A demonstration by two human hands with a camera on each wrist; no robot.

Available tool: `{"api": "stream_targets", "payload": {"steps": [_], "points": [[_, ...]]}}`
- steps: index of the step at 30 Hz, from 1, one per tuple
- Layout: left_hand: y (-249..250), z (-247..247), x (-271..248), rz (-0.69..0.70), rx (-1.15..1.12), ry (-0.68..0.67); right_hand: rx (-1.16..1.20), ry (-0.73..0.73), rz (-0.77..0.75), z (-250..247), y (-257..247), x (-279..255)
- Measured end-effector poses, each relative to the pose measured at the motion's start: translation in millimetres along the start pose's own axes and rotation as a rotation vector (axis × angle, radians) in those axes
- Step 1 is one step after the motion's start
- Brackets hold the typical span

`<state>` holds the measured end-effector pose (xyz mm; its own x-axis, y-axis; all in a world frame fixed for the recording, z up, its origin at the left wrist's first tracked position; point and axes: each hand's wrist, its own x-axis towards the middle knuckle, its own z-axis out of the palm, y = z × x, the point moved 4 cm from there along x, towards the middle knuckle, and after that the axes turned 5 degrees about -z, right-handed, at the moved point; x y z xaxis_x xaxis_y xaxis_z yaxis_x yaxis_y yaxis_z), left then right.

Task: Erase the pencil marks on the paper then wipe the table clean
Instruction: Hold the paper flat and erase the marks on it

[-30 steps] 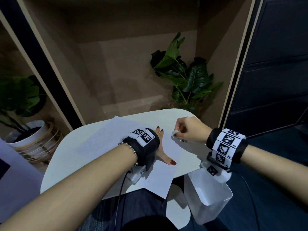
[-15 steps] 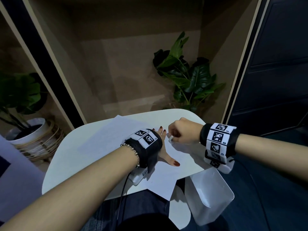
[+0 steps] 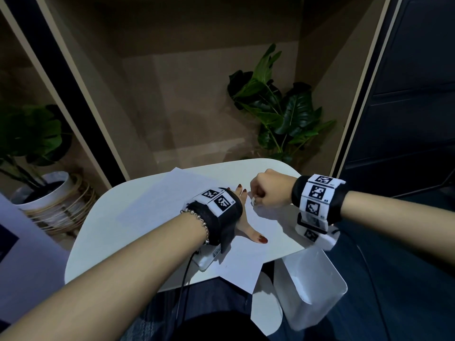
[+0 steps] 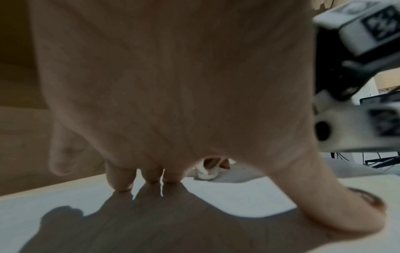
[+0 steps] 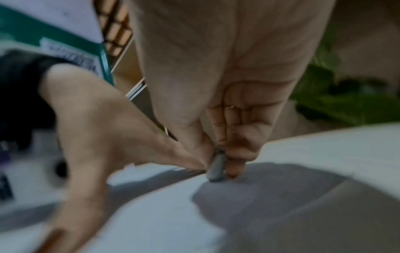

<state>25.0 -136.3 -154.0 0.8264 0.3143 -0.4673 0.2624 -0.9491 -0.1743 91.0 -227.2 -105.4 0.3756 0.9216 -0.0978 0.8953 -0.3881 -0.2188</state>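
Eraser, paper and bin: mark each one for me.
eraser (image 5: 216, 168): right wrist view, its lower end near the sheet.
paper (image 3: 256, 227): head view, bare area right of the thumb.
bin (image 3: 317, 291): head view, its pale side wall.

The setting is reading as an indoor office or lounge corner — not a workshop or kitchen. A small white rounded table (image 3: 103, 232) is standing against tan panelled walls (image 3: 187, 99) with dark vertical trim, and a leafy green plant (image 3: 278, 112) is growing just behind it. A second plant in a white pot (image 3: 46, 193) is sitting to the left — a white plastic bin (image 3: 317, 291) is standing beside the table.
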Motion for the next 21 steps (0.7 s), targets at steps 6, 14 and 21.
{"api": "stream_targets", "payload": {"steps": [6,14,21], "points": [[-1.5,-2.2,2.4,0.020,0.006,0.034,0.017,-0.052,-0.065,8.8,-11.2,-5.7],[0.8,-3.8,-5.6,0.032,0.036,0.053,-0.009,-0.012,-0.041,10.0,-9.5,-7.8],[-2.9,4.5,-21.4,0.007,0.005,-0.012,-0.158,-0.019,0.050,1.7,0.2,-6.8]]}}
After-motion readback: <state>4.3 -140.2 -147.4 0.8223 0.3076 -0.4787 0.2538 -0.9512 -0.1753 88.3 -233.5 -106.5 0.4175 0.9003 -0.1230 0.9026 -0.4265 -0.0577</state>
